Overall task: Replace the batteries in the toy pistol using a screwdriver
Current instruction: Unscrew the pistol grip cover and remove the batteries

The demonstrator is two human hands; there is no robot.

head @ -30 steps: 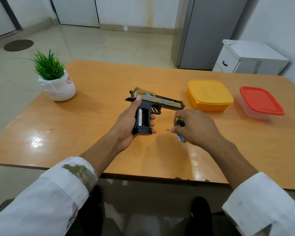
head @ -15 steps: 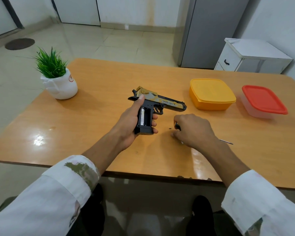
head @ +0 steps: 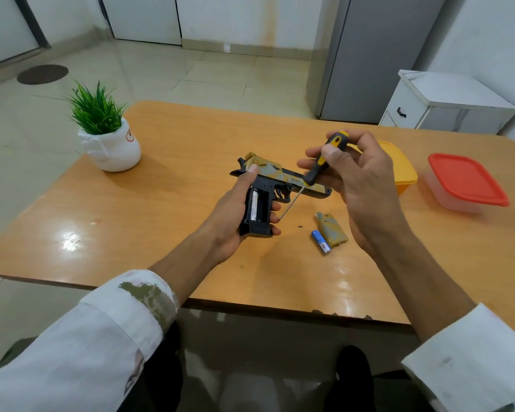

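Note:
My left hand (head: 235, 215) grips the black handle of the gold-and-black toy pistol (head: 277, 181) above the table (head: 161, 227). The handle's battery bay is open and a silver battery (head: 254, 205) shows inside. My right hand (head: 354, 179) holds a black-and-yellow screwdriver (head: 318, 165) by its handle, shaft angled down-left, tip near my left fingers beside the pistol handle. On the table to the right lie a blue battery (head: 321, 241), the gold battery cover (head: 330, 228) and a tiny dark screw (head: 300, 226).
A potted green plant (head: 107, 135) in a white pot stands at the table's left. A yellow lidded box (head: 402, 168) and a red-lidded clear box (head: 467, 182) sit at the right. A white cabinet (head: 446, 105) and grey door panel stand beyond the table.
My right hand has risen from the table with the screwdriver and now points it at the pistol. The blue battery and cover it covered are now exposed. My left hand kept its grip.

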